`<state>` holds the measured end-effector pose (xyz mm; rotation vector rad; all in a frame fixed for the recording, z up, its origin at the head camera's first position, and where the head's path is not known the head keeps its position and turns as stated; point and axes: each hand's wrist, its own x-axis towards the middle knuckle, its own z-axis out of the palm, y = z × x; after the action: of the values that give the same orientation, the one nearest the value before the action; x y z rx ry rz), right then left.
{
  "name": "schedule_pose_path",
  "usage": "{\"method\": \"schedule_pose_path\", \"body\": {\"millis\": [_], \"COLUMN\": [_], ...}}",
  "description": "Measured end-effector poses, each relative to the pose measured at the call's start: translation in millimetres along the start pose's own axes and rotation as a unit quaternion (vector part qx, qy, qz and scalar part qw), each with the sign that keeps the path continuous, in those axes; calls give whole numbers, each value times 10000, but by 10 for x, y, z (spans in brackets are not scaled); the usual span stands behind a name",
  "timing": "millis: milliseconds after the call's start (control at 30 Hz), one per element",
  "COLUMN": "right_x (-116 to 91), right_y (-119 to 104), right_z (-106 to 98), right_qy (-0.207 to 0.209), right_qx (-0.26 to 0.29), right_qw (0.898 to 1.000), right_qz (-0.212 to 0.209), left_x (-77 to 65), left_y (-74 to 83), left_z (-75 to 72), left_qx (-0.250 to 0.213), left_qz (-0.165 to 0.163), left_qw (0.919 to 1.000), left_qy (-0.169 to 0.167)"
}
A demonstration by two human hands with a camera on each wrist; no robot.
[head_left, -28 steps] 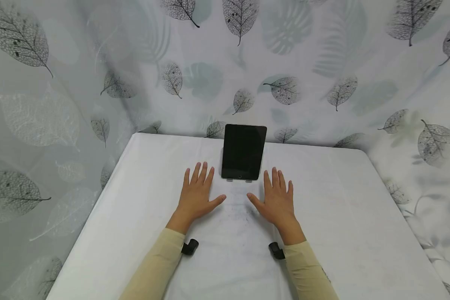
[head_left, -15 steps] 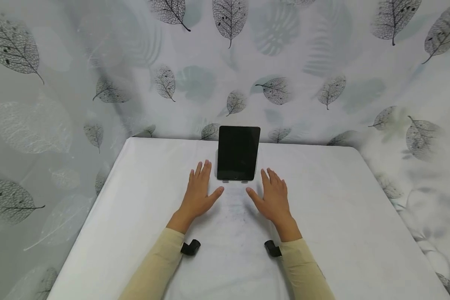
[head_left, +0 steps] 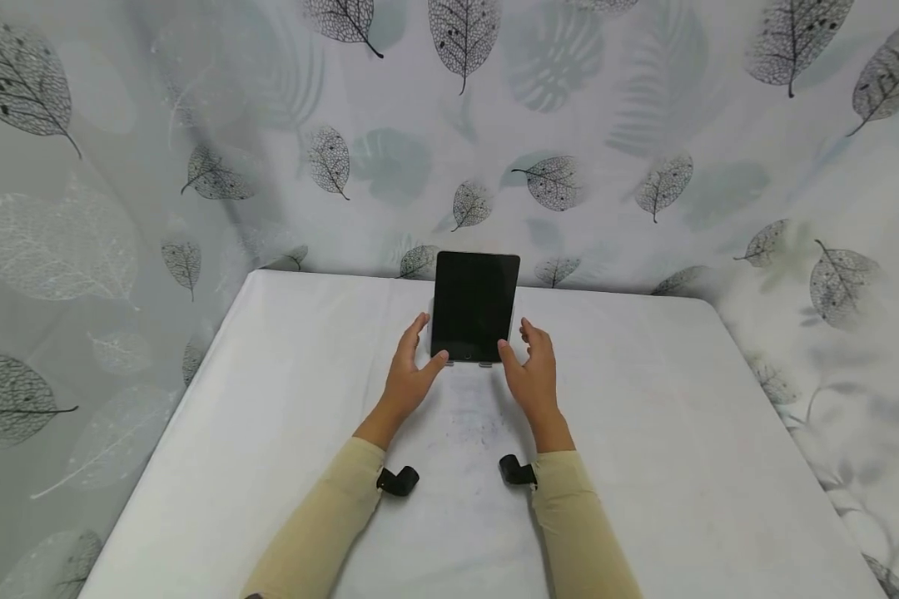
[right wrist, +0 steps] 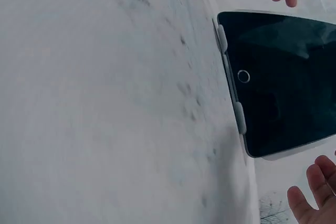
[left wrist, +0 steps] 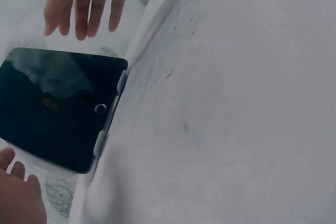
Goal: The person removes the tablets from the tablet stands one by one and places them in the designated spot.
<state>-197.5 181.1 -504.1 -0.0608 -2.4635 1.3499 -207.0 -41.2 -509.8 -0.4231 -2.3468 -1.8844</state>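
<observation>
A black tablet point(head_left: 475, 304) with a dark screen leans back on a stand, whose small lips point(left wrist: 98, 142) hold its lower edge. My left hand point(head_left: 404, 378) is beside its lower left corner, thumb toward the corner and fingers slightly bent. On the other side, my right hand point(head_left: 535, 383) has its thumb overlapping the tablet's lower right edge in the head view. Both wrist views show gaps between the fingers and the tablet's sides. The round home button point(right wrist: 243, 76) faces me. Neither hand grips anything.
A white cloth point(head_left: 307, 358) covers the table, with faint dark smudges in front of the tablet. Behind and beside it hangs a leaf-patterned curtain point(head_left: 419, 100). Small black devices point(head_left: 399, 481) are strapped at both wrists, over beige sleeves point(head_left: 584, 524).
Both hands have moved forward and inward from flat poses in front of the tablet to its two sides, palms turning toward each other. The tablet has stayed on its stand.
</observation>
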Motion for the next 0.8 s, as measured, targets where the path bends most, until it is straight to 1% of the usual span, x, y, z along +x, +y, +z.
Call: {"method": "schedule_pose_path", "body": {"millis": [133, 267, 333, 467, 600, 700, 800], "right_x": [43, 45, 33, 10, -1, -6, -32], "right_y": [50, 71, 71, 96, 134, 179, 219], "right_z": [128, 209, 234, 284, 323, 341, 338], "right_qy": [140, 273, 357, 465, 534, 576, 689], "right_qx": [377, 791, 1092, 1586, 1911, 1957, 1850], "right_qw": [9990, 9958, 9922, 9838, 9771, 9759, 9767], "right_qz": [187, 377, 473, 690, 770, 773, 841], "left_x": [42, 57, 53, 40, 34, 42, 50], "left_y": [-81, -126, -142, -202, -256, -270, -289], "left_z": [72, 141, 172, 222, 261, 294, 355], "left_qx": [-505, -724, -797, -736, -592, -610, -650], "left_qz": [-10, -2, 33, 100, 2, -138, -299], "left_qw": [9987, 9974, 9968, 9970, 9975, 9964, 9928], "left_qy": [97, 49, 63, 227, 372, 577, 956]}}
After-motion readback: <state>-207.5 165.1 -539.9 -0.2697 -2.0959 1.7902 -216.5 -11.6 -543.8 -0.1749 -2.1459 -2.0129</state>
